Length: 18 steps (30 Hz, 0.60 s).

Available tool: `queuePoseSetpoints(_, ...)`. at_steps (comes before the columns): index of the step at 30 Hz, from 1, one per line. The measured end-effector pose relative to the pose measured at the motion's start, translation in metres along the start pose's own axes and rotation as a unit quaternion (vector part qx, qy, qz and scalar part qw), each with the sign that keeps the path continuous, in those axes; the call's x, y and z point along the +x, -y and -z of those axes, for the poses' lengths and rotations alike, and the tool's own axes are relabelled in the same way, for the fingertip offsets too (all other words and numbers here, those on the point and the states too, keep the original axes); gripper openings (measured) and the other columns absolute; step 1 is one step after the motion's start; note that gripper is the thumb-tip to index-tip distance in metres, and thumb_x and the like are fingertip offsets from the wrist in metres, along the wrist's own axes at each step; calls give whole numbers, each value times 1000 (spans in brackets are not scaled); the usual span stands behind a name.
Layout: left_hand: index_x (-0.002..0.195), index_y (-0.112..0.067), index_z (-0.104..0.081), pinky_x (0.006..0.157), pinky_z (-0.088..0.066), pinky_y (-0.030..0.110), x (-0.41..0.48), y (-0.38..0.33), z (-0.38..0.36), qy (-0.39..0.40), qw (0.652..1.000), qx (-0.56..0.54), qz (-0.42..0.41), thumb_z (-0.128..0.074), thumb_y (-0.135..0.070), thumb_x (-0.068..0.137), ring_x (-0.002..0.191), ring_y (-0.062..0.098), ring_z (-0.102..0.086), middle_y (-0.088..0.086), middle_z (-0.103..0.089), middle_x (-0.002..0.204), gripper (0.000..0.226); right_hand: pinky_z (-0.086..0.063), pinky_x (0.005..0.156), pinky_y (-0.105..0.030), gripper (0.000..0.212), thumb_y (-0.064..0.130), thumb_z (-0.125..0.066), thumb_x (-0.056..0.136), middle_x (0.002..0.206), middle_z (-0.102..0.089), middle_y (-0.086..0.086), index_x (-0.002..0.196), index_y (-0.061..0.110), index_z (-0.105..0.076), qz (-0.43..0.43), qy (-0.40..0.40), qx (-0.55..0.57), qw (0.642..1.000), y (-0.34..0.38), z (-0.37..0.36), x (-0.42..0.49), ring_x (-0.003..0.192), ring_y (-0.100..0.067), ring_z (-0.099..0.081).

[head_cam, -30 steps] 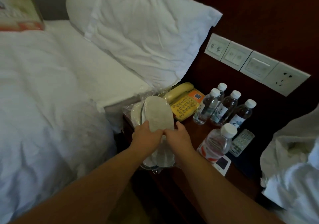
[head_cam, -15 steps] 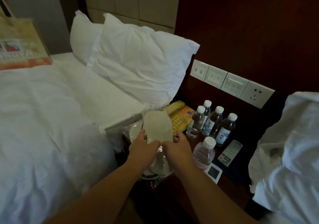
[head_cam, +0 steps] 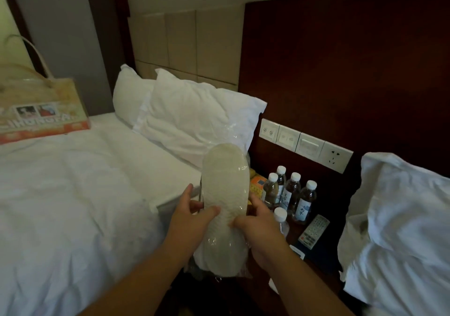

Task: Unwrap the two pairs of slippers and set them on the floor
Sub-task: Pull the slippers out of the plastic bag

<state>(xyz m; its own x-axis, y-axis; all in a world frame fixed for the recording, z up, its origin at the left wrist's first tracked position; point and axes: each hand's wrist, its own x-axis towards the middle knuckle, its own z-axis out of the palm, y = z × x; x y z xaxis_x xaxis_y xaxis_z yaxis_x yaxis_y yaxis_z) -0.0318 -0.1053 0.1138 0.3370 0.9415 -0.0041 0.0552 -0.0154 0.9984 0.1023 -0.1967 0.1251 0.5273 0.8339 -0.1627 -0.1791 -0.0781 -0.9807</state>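
The bed [head_cam: 73,194] carries white bedding. Two white pillows [head_cam: 194,120] stand against the beige padded headboard [head_cam: 182,43] at its head end. A printed carrier bag [head_cam: 36,106] stands at the far left edge of the bed.

The nightstand [head_cam: 321,257] is beside the bed.
- Rear edge: four capped water bottles [head_cam: 289,195], grouped upright.
- In front of the group: a fifth bottle [head_cam: 280,220].
- Right of the bottles: a remote control [head_cam: 314,230], lying flat.
- Left of the bottles: a yellow telephone [head_cam: 258,184], partly hidden.

A row of wall switches [head_cam: 289,138] and a socket [head_cam: 336,157] is mounted on the dark wood panel [head_cam: 341,72]. More crumpled white bedding [head_cam: 401,230] lies to the right of the nightstand.
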Motion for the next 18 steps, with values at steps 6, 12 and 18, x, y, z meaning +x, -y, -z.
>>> queuePoseSetpoints(6, 143, -40, -29, 86, -55, 38, -18, -17, 17, -11, 1000, -20, 21, -87, -60, 37, 98, 14, -66, -5, -64, 107, 122, -56, 84, -56, 77, -22, -61, 63, 103, -74, -15, 122, 27, -60, -13, 61, 103, 993, 12, 3, -23, 96, -36, -70)
queuePoseSetpoints(12, 144, -37, -26, 95, -51, 46, -20, -38, 44, 31, 998, -25, 58, -89, -64, 38, 115, 22, -57, -6, -49, 130, 126, -44, 96, -65, 68, -24, -57, 65, 114, -70, -18, 117, 19, -60, -14, 141, 117, 983, 20, 0, -38, 109, -41, -63)
queuePoseSetpoints(18, 105, -28, -64, 78, -61, 41, -28, -65, 56, 48, 998, 25, -15, -94, -55, 39, 90, 15, -72, -5, -74, 102, 77, -57, 74, -41, 56, -22, -60, 68, 116, -66, -19, 112, 14, -62, -1, 143, 27, 989, 33, -18, -53, 103, -34, -66)
